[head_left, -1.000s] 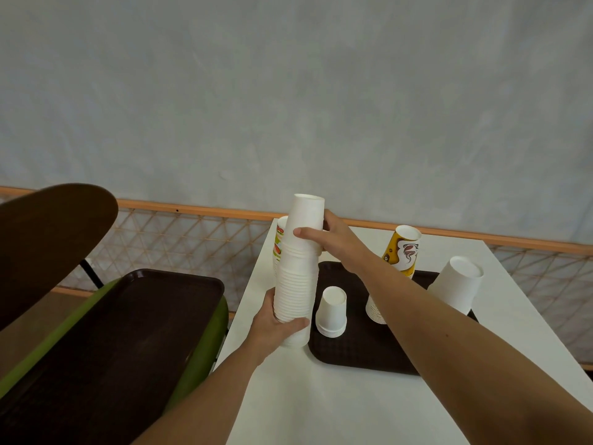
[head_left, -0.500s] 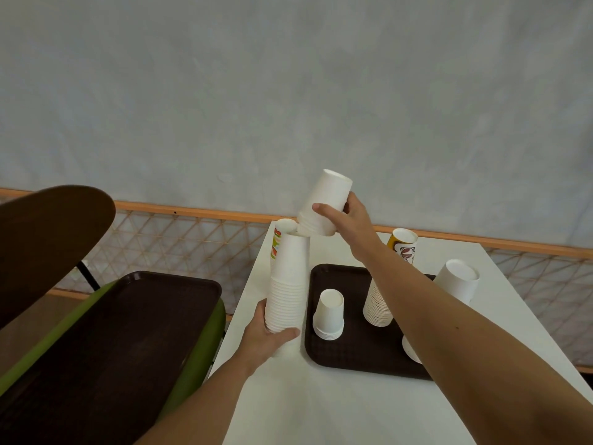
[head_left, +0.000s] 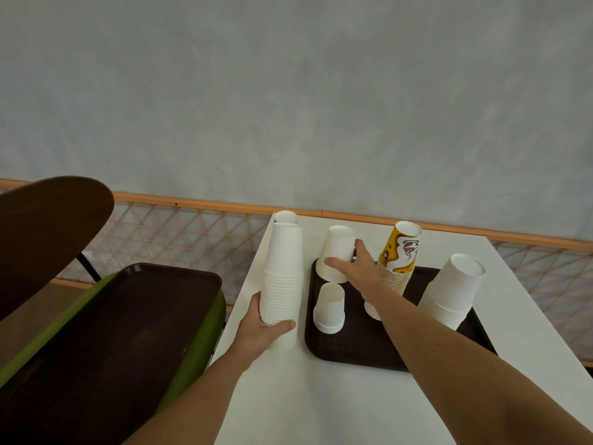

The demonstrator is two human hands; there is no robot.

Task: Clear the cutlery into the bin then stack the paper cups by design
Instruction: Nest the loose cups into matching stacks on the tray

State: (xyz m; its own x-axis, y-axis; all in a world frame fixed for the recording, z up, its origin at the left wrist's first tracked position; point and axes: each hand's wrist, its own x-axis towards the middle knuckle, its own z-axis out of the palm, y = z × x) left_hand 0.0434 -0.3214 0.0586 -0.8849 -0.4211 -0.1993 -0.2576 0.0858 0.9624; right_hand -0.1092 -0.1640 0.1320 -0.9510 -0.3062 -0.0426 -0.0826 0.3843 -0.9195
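Observation:
My left hand [head_left: 261,329] grips the base of a tall stack of plain white cups [head_left: 282,277], upside down, on the white table [head_left: 321,406]. My right hand [head_left: 356,271] holds a single white cup [head_left: 337,252], upside down, at the back left of the dark brown tray [head_left: 359,354]. On the tray stand a short white stack [head_left: 330,308], a stack of yellow patterned cups [head_left: 398,255] and a leaning stack of wider white cups [head_left: 454,293]. Another cup [head_left: 285,216] peeks out behind the tall stack.
Left of the table a green bin [head_left: 199,342] carries a dark brown tray [head_left: 122,329] on top. A dark rounded chair back [head_left: 48,232] rises at the far left. An orange rail with mesh [head_left: 192,232] runs along the grey wall behind.
My right hand lifted a white cup off the top of the tall stack, then carried it right and down onto the tray's back left corner. The left hand kept hold of the stack.

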